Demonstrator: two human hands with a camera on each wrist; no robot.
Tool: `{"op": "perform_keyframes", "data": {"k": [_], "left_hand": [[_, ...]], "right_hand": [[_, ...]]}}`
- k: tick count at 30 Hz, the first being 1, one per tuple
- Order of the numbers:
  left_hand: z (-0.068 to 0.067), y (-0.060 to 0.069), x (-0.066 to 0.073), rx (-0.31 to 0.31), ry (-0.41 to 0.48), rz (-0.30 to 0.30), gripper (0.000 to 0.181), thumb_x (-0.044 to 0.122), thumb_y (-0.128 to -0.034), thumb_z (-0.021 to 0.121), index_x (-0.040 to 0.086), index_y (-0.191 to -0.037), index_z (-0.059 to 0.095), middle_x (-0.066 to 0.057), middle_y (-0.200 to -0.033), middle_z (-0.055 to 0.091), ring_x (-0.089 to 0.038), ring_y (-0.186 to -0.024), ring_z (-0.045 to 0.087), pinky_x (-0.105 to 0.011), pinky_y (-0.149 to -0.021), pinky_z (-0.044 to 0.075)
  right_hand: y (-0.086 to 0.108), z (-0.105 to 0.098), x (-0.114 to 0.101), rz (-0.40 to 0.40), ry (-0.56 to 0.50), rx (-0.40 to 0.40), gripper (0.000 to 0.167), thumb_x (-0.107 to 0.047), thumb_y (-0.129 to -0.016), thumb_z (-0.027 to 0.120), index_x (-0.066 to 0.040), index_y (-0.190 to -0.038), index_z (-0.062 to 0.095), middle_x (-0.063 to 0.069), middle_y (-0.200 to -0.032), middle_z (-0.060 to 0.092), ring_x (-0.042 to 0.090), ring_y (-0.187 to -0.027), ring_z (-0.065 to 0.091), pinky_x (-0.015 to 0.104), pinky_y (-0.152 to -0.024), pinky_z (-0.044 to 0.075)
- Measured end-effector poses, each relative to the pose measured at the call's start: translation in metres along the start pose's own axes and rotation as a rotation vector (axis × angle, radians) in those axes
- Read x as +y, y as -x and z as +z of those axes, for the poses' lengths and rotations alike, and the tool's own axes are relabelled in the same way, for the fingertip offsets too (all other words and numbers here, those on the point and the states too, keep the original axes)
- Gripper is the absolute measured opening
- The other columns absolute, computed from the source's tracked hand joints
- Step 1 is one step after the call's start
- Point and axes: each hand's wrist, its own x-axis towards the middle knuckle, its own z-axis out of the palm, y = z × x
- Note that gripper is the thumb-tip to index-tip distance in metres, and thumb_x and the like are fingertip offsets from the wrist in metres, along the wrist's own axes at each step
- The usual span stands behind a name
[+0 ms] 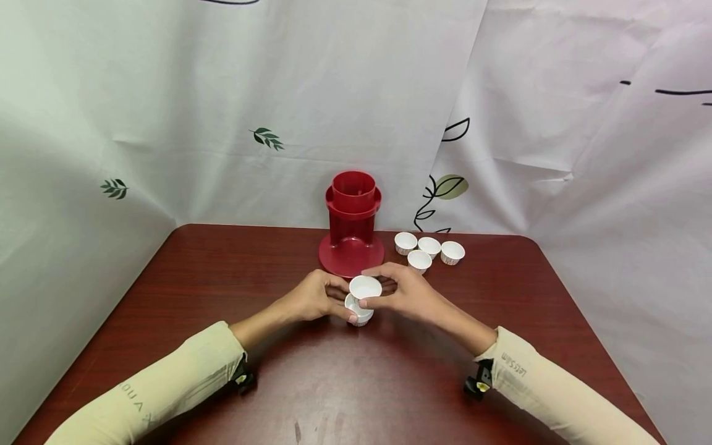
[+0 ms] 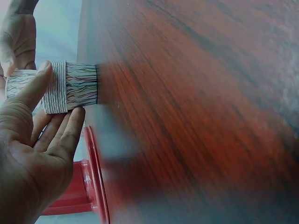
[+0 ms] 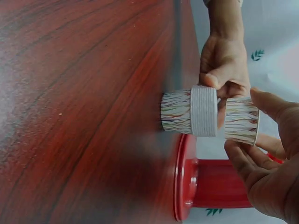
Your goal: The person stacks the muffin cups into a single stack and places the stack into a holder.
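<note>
A nested stack of white paper cups (image 3: 189, 112) with wavy coloured lines stands on the table in front of the red holder. My left hand (image 1: 317, 298) pinches this stack near its rims, thumb on the near side and fingers behind, as the left wrist view shows. Just above the stack, my right hand (image 1: 405, 292) holds a single paper cup (image 1: 365, 287) upright between thumb and fingers. In the right wrist view a small gap separates that single cup (image 3: 241, 120) from the rims below.
A red plastic holder (image 1: 353, 216) with a round base stands behind the hands. To its right, several loose paper cups (image 1: 419, 261) sit near the back edge of the brown table (image 1: 356, 383). A white printed cloth (image 1: 311, 93) hangs behind.
</note>
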Motion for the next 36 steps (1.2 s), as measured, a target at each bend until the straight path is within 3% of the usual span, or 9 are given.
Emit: {"op": "perform_keyframes", "data": {"k": [4,10,14,19,25,29,36], "left_hand": [[0.000,0.000,-0.001,0.003,-0.005,0.003,0.041,0.000,-0.0808,0.099,-0.005,-0.118,0.083,-0.016,-0.113,0.087,-0.023,-0.106,0.086,-0.029,-0.093,0.071],[0.000,0.001,-0.002,0.006,0.011,0.005,0.044,-0.001,-0.0817,0.098,-0.006,-0.122,0.082,-0.018,-0.117,0.086,-0.025,-0.109,0.085,-0.031,-0.094,0.071],[0.001,0.001,-0.003,0.005,0.004,0.015,0.047,-0.003,-0.0835,0.097,-0.009,-0.127,0.080,-0.022,-0.122,0.085,-0.029,-0.110,0.085,-0.033,-0.094,0.071],[0.002,0.003,-0.003,0.004,-0.003,0.021,0.049,-0.002,-0.0849,0.096,-0.008,-0.131,0.079,-0.023,-0.125,0.084,-0.031,-0.112,0.085,-0.032,-0.094,0.071],[0.002,0.005,-0.003,-0.002,-0.015,0.036,0.052,0.002,-0.0854,0.098,-0.006,-0.133,0.079,-0.021,-0.126,0.084,-0.029,-0.113,0.085,-0.031,-0.094,0.071],[0.002,0.006,-0.004,-0.004,-0.021,0.052,0.054,0.003,-0.0862,0.098,-0.006,-0.136,0.077,-0.021,-0.127,0.084,-0.029,-0.113,0.085,-0.031,-0.094,0.071],[0.002,0.005,-0.005,-0.017,-0.016,0.060,0.057,0.003,-0.0862,0.098,-0.006,-0.138,0.076,-0.022,-0.130,0.082,-0.029,-0.115,0.084,-0.032,-0.095,0.070]], "right_hand": [[0.002,0.003,0.002,-0.017,0.007,-0.030,0.057,-0.018,-0.092,0.096,-0.003,-0.143,0.075,0.010,-0.131,0.081,0.019,-0.115,0.081,0.031,-0.099,0.069],[0.004,0.009,0.010,-0.038,0.148,-0.027,0.062,-0.027,-0.091,0.097,-0.010,-0.146,0.075,0.004,-0.138,0.080,0.019,-0.123,0.077,0.034,-0.104,0.067],[0.006,0.013,0.015,-0.051,0.189,-0.015,0.064,-0.034,-0.089,0.099,-0.014,-0.146,0.076,0.000,-0.138,0.081,0.017,-0.124,0.076,0.034,-0.107,0.065],[0.007,0.017,0.021,-0.034,0.137,-0.015,0.064,-0.041,-0.089,0.098,-0.022,-0.147,0.076,-0.006,-0.134,0.082,0.010,-0.120,0.078,0.028,-0.104,0.065],[0.009,0.017,0.022,0.011,0.057,-0.021,0.056,-0.033,-0.095,0.094,-0.016,-0.145,0.077,0.000,-0.129,0.085,0.013,-0.117,0.081,0.029,-0.102,0.067],[0.009,0.017,0.022,0.016,0.084,-0.025,0.055,-0.034,-0.096,0.092,-0.017,-0.146,0.077,-0.001,-0.130,0.085,0.012,-0.118,0.081,0.032,-0.103,0.067],[0.007,0.016,0.026,-0.005,0.162,-0.030,0.055,-0.037,-0.095,0.093,-0.018,-0.144,0.079,-0.003,-0.130,0.085,0.007,-0.112,0.078,0.026,-0.096,0.065]]}}
